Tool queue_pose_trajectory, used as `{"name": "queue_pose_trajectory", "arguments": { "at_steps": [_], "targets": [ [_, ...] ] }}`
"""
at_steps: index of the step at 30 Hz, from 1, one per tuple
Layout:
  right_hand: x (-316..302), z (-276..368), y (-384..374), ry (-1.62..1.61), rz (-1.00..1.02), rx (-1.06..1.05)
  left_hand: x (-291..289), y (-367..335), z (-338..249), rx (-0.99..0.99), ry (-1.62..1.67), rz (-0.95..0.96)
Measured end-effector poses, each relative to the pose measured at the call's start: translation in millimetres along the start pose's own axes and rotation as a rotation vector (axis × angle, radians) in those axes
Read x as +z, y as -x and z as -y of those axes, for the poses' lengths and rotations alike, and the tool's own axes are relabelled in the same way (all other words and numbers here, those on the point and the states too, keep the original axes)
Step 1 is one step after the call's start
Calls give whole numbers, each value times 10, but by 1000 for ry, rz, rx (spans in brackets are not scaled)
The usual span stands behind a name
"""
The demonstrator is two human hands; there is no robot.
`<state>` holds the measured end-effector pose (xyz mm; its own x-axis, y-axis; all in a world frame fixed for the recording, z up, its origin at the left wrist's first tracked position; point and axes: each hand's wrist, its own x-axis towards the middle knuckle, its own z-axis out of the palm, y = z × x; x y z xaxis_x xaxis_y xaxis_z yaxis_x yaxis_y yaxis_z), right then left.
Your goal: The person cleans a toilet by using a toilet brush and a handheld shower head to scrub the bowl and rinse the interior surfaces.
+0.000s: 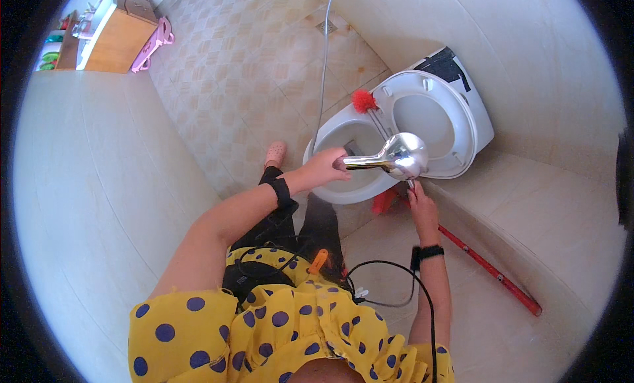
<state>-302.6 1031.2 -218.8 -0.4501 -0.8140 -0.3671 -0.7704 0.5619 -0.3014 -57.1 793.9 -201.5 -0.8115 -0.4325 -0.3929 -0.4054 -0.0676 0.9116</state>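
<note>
A shiny chrome shower head (408, 155) is held by its handle in my left hand (321, 171), whose fingers wrap round it over the toilet bowl. Its grey hose (324, 66) runs up and away at the top of the view. My right hand (423, 210) grips the thin handle of a toilet brush (364, 101) with a red bristle head. That brush lies across the white toilet (322, 145), its head at the bowl's far rim. The shower head hides the middle of the brush handle. The toilet seat (465, 128) is raised, leaning back.
A long red-handled tool (490, 267) lies slanting on the right, its red end (384, 201) beside the toilet base. The tank (475, 95) carries black covering. A floor drain (326, 28) is beyond. A wooden cabinet (122, 39) and a pink plastic item (153, 46) stand far left.
</note>
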Motion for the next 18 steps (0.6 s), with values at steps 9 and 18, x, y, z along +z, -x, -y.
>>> {"name": "queue_pose_trajectory", "arguments": {
  "at_steps": [9,18],
  "targets": [
    [-52,-237,539,74,75,78,-61,70,-28,-43,-42,26],
    [342,156,-55,-70,98,13,54,7,116,-59,-19,-2]
  ]
}}
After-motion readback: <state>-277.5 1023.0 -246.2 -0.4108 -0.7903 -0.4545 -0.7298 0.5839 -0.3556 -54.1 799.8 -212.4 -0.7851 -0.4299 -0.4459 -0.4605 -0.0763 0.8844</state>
